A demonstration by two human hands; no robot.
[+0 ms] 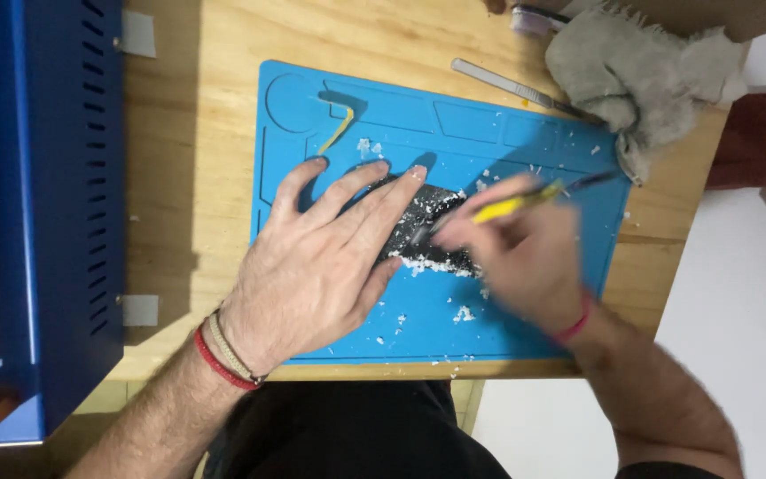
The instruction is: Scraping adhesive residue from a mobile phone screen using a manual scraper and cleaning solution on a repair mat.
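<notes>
Black slab [432, 217] on blue mat [525, 328], left hand [316, 266] flat, right hand [520, 253] gripping yellow tool [511, 206], wooden table [197, 160]

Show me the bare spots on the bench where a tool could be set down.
Bare wood lies between the blue cabinet and the blue mat, and along the top edge left of the scalpel. The mat's top-right trays are nearly clear. Crowded: mat centre, where left hand and right hand work the black part amid white scrapings; the rag fills the top-right corner.

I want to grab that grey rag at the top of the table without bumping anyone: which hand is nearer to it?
Right. The right hand, holding a yellow tool, is below the grey rag. The left hand lies flat on the black piece, farther left.
</notes>
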